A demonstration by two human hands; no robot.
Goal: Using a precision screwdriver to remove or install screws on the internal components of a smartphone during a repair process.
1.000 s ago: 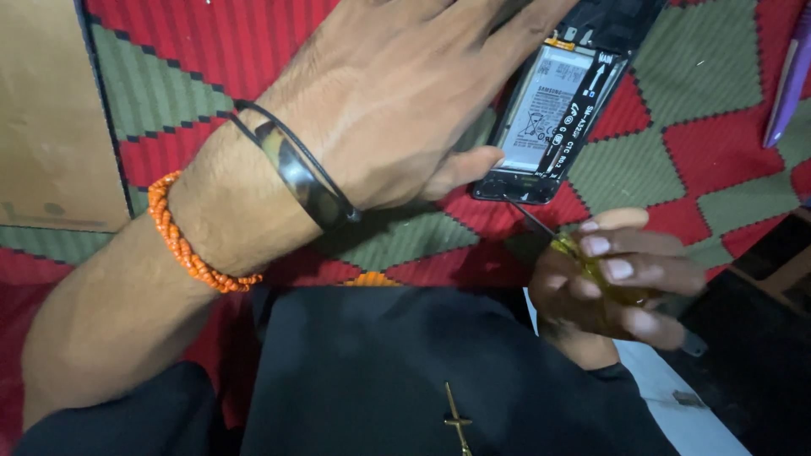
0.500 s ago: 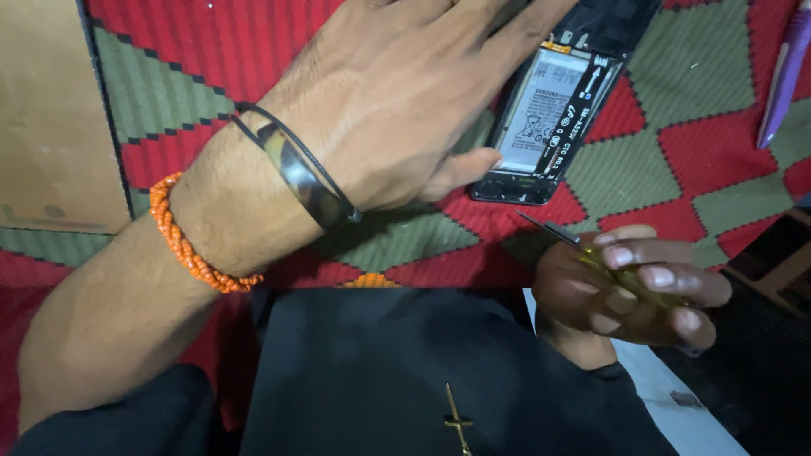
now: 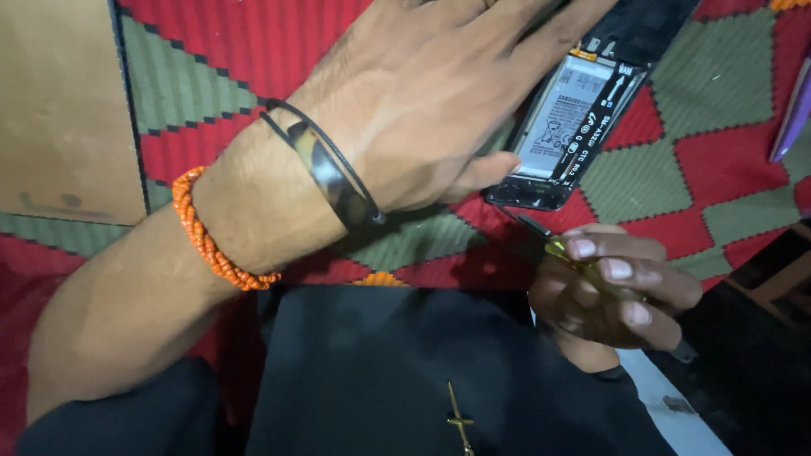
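Wooden board (image 3: 59, 110): pale brown, flat, at far left, lying over the edge of the patterned cloth

Woven cloth (image 3: 676, 169): red and olive-green diamond pattern with black stepped borders, spread under everything

Left hand (image 3: 422, 101): reaching across from lower left, palm down; orange bead bracelet (image 3: 203, 241) and dark band bracelet (image 3: 325, 173) at the wrist; fingers extended and lying close together over the near long edge of the phone, fingertips cut off by the top of the frame, thumb tip touching the phone's lower corner; pressing flat, not gripping

Opened smartphone (image 3: 583, 110): back cover off, white-labelled battery and dark inner frame exposed; lying tilted on the cloth at upper centre-right, partly under the left hand

Dark garment (image 3: 380, 371): black, along the bottom, small gold cross-shaped pendant (image 3: 459, 418) upon it

Right hand (image 3: 612, 291): just below and apart from the phone; fingers curled tight around a small screwdriver (image 3: 553, 245), yellow-green handle mostly hidden, thin dark shaft pointing up-left toward the phone's lower corner, tip short of it

Step, as judged: phone steadied, tool aimed but not yet engaged; next move would call for seating the tip exactly at the lower edge while the phone remains pinned

Purple pen-like object (image 3: 794, 114): at right edge, partly cropped
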